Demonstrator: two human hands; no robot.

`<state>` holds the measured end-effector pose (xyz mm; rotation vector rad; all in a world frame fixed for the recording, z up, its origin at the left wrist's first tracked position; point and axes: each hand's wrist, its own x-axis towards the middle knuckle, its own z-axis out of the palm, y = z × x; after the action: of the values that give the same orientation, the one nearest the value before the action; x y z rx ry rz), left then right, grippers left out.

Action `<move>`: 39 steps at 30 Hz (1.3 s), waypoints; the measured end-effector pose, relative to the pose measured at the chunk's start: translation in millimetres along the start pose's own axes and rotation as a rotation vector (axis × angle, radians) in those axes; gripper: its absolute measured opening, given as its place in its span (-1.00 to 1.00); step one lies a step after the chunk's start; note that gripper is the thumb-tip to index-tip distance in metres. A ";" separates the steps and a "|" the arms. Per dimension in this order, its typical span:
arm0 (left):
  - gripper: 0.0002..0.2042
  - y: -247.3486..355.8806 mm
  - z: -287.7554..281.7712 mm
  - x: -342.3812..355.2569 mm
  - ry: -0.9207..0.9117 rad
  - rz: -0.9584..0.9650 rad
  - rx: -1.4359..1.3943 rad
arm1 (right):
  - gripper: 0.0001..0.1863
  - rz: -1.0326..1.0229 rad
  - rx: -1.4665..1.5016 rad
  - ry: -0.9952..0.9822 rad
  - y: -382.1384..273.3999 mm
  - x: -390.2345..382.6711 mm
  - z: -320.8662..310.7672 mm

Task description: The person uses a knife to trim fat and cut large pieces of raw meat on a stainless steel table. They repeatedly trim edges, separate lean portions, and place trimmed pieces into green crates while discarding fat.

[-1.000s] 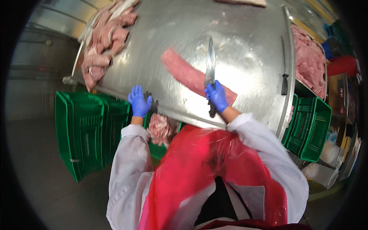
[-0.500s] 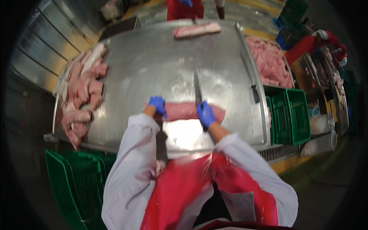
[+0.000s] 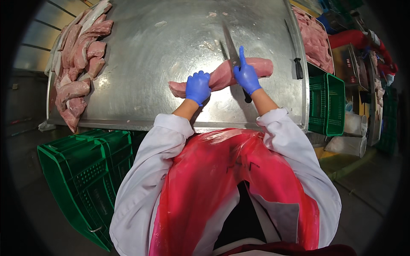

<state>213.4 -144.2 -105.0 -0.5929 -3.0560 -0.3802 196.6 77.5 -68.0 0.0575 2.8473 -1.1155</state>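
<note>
A long pink strip of meat [image 3: 222,77] lies aslant on the metal table [image 3: 141,85], its right end farther from me. My left hand [image 3: 198,87], in a blue glove, is closed round the strip near its left end. In my right hand [image 3: 247,77], also gloved, is a long knife [image 3: 229,42]. Its blade points away from me, and the black handle end shows below the palm. The right index finger is stretched out beside the blade, and this hand lies against the meat's right part. Whether the blade cuts into the meat is hard to tell.
Pale meat pieces [image 3: 79,51] are heaped at the table's left. A second knife [image 3: 297,66] lies along the right edge, near a tray of meat [image 3: 314,36]. Green crates stand at right [image 3: 326,104] and lower left [image 3: 81,179]. A co-worker's red sleeve [image 3: 348,38] shows far right.
The strip has gone from lying straight across to slanting, its right end swung away from me. Both hands still hold on. The view has shifted, so the far meat piece is out of sight.
</note>
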 end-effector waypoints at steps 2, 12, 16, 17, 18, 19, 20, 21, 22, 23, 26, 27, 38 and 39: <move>-0.64 7.1 -2.1 -3.2 0.028 0.003 0.003 | -0.17 -0.064 -0.060 -0.093 16.6 -7.2 11.8; -0.54 -13.6 -4.2 47.5 -0.031 -0.245 -0.173 | 0.00 0.168 -0.259 -0.382 32.4 -155.4 5.1; -0.43 -107.1 11.2 69.4 -0.090 -0.383 -0.221 | -0.08 0.091 -0.232 -0.489 46.9 -153.3 -14.0; -0.45 -132.4 16.1 65.8 -0.100 -0.374 -0.311 | -0.11 0.060 -0.176 -0.473 51.3 -159.2 -22.1; -0.47 -150.8 17.9 61.9 -0.112 -0.359 -0.395 | -0.13 0.027 -0.116 -0.449 59.7 -172.9 -34.1; -0.48 -159.0 16.3 56.3 -0.211 -0.423 -0.645 | -0.15 0.000 -0.054 -0.426 69.3 -189.6 -45.3; -0.49 -164.6 15.1 43.6 -0.314 -0.498 -0.895 | -0.16 0.005 -0.023 -0.369 70.8 -206.5 -61.1; -0.48 -165.2 14.8 27.7 -0.323 -0.531 -1.021 | -0.16 0.010 0.009 -0.311 68.6 -224.2 -79.4; -0.46 -160.4 14.3 14.2 -0.331 -0.565 -1.155 | -0.16 0.012 0.033 -0.254 72.5 -238.2 -93.3; -0.41 -143.8 10.3 -0.8 -0.379 -0.590 -1.355 | -0.16 0.066 0.124 -0.181 87.7 -254.5 -96.9; -0.31 -46.6 -0.9 -6.8 -0.436 -0.585 -1.804 | -0.13 0.261 0.323 -0.039 119.1 -287.1 -121.2; -0.28 -16.9 -5.7 -7.0 -0.424 -0.570 -1.918 | -0.12 0.338 0.366 -0.033 124.7 -291.6 -136.2; -0.58 364.6 -160.3 390.9 -0.485 0.077 -1.722 | -0.14 0.443 0.321 0.047 216.5 -280.7 -273.4; -0.58 356.6 -140.0 402.8 -0.401 0.014 -1.591 | -0.14 0.491 0.359 0.021 224.1 -282.6 -283.2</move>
<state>-34.6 291.3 135.4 -0.6264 -2.2831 -2.9242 474.7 433.0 13.1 0.7443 2.4000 -1.4714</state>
